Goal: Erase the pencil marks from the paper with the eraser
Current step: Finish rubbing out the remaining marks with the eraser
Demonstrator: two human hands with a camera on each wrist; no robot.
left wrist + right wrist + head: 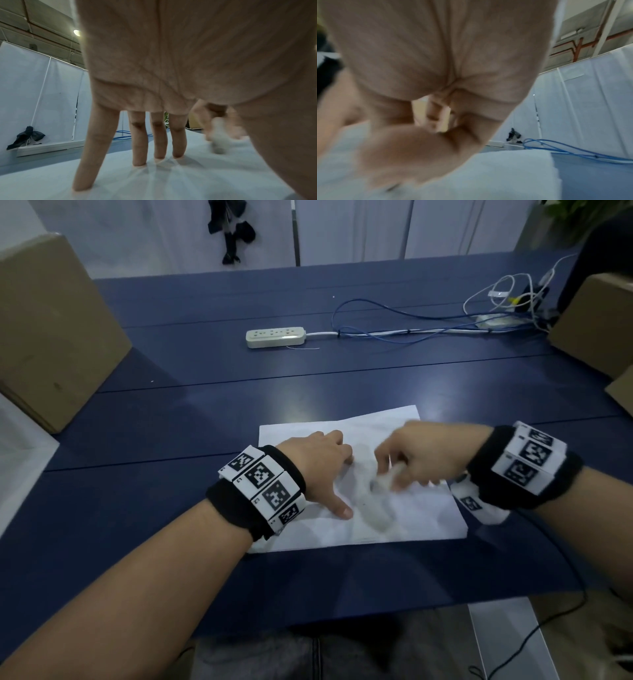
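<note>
Paper (404, 518): white. Eraser (385, 479): whitish, blurred. Table (205, 412): dark blue. Wristbands (255, 498): black, bearing white blocks with black square-code patterns. Power strip (275, 337): off-white. Cable (394, 316): blue. Boxes (51, 330): brown cardboard.

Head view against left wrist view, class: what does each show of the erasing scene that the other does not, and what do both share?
Only the head view shows the whole paper on the blue table, the power strip, two cardboard boxes, and the marker bands on both wrists.

Only the left wrist view shows the left hand from beneath, straight fingertips pressing the sheet, plus a ceiling lamp.

Both show the right hand pinching a blurred white eraser down on the paper, and the blue cable.
</note>
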